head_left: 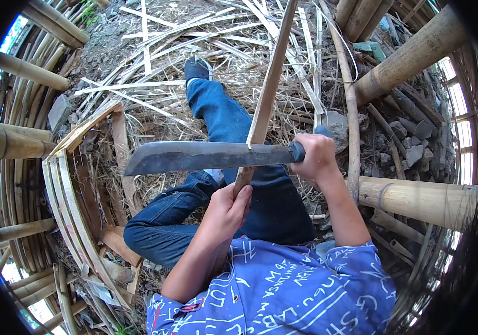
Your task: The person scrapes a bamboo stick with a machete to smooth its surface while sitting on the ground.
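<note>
Bamboo poles (417,201): thick, ringing my seat on all sides. Ground (155,33): littered with split bamboo strips (138,86). Curved bamboo frame (77,206): at my left, beside knee. Machete (194,156): broad dark blade, level across my lap, edge biting into bamboo slat (269,84). My right hand (317,156): closed round machete handle. My left hand (227,209): closed round slat's lower end, slat upright, leaning away.
</note>
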`<state>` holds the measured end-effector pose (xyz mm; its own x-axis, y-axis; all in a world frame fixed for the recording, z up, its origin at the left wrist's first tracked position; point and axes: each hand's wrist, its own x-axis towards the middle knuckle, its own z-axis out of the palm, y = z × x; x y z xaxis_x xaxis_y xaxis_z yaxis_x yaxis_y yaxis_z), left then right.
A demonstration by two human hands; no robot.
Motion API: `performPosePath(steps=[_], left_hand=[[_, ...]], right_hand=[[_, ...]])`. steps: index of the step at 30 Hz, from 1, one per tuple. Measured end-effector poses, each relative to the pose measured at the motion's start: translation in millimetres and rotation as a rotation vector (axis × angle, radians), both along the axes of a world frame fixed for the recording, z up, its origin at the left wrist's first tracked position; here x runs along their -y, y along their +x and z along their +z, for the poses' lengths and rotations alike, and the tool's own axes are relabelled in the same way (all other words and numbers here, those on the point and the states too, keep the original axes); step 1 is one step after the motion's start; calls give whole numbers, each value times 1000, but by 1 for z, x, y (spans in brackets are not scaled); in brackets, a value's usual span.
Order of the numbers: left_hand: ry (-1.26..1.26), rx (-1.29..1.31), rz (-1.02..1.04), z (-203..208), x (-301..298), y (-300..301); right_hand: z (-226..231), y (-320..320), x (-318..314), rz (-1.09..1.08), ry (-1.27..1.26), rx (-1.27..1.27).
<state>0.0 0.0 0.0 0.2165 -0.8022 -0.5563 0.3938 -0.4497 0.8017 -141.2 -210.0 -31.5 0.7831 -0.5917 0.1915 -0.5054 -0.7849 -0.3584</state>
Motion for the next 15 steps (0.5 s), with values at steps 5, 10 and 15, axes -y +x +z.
performPosePath(steps=[5, 10, 15], left_hand=[[53, -33, 54, 4, -5, 6], [-16, -33, 90, 22, -9, 13], [-91, 74, 143, 18, -8, 9]], right_hand=[[-3, 11, 6, 109, -39, 39], [20, 14, -12, 176, -18, 98], [37, 22, -21, 230, -33, 55]])
